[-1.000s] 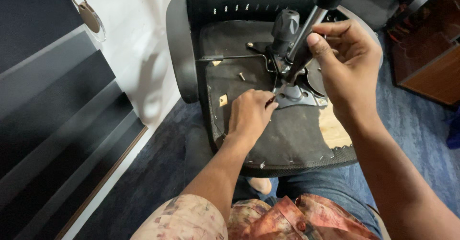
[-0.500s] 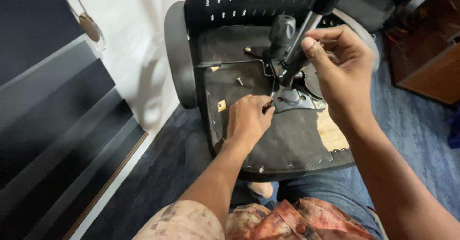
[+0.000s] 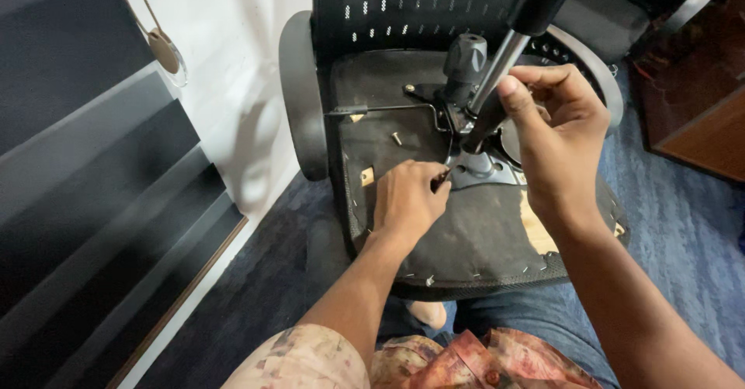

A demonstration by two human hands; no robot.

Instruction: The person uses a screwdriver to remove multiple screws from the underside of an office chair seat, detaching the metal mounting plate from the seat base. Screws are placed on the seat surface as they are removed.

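An office chair lies overturned across a person's lap, the black fabric underside of its seat (image 3: 466, 226) facing up, a dark stepped wall panel (image 3: 85, 195) well to the left of it. Left of the seat's metal mounting plate (image 3: 485, 173), a loose screw (image 3: 396, 137) rests on the fabric, and a bare patch of wood (image 3: 367, 176) shows through a hole nearby. The left hand (image 3: 407, 199) sits on the seat just left of the plate, its grip pinched shut on a small dark fastener (image 3: 442, 177) at the plate's edge; what kind it is cannot be made out. Rising from the plate, the chrome gas-lift column (image 3: 497, 63) is clasped low down by the right hand (image 3: 555, 137), fingers curled closed around it, with a black adjustment knob (image 3: 463, 57) just behind. Right of the plate, bare wood shows where the fabric has come away. By the look of it, the job is partway through: one screw is out and lying free, while the plate and column remain seated on the chair, with fastening work at the plate's left edge in hand.
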